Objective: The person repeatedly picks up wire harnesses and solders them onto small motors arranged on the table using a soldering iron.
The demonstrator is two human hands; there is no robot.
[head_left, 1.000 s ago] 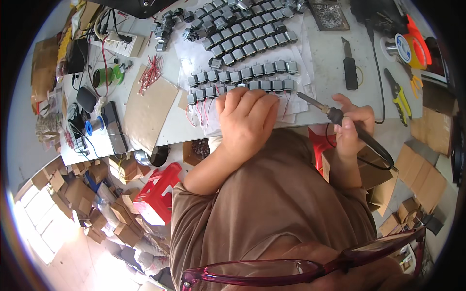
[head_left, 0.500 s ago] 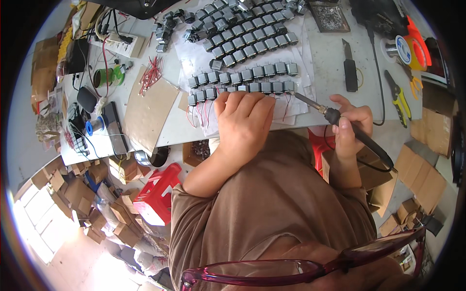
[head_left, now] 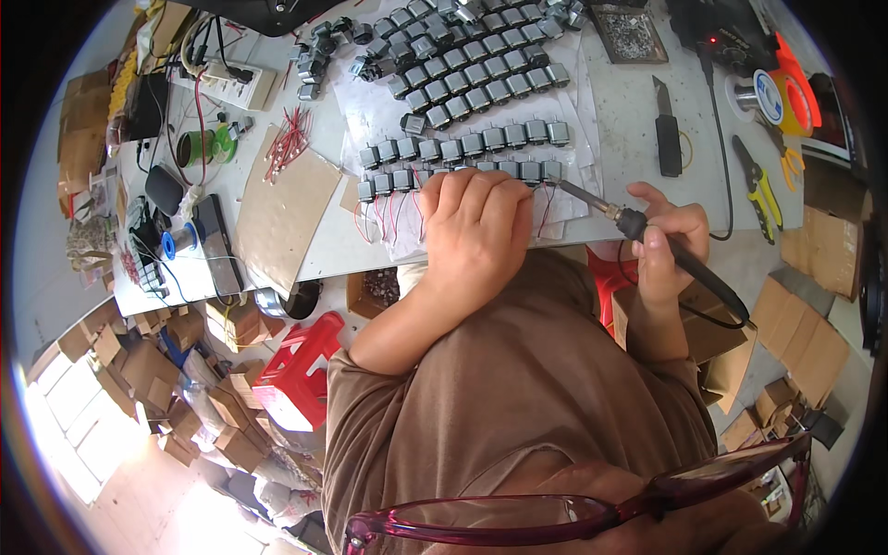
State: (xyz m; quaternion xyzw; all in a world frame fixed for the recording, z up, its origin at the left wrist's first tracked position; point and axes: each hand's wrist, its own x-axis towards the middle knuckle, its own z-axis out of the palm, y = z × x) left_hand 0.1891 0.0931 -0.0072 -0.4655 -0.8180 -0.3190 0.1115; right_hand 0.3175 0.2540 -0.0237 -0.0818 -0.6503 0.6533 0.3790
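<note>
Small grey electric motors stand in rows on white paper. Along the front row of motors, thin red and dark wires hang toward the table's near edge. My left hand lies over the middle of that row, its fingers curled down. Whatever those fingers pinch is hidden beneath them. A soldering iron with a black handle is gripped in my right hand. Its metal tip points left and reaches the right end of the front row, beside my left fingers; whether it touches a motor cannot be told.
More motors fill the far middle. Red wires lie on brown cardboard at left. To the right are a box cutter, cutting pliers, a solder spool and a black box with the iron's cord.
My left hand has shifted slightly to the right along the front row. A red light now glows on the black box. My right hand and the soldering iron have barely moved.
</note>
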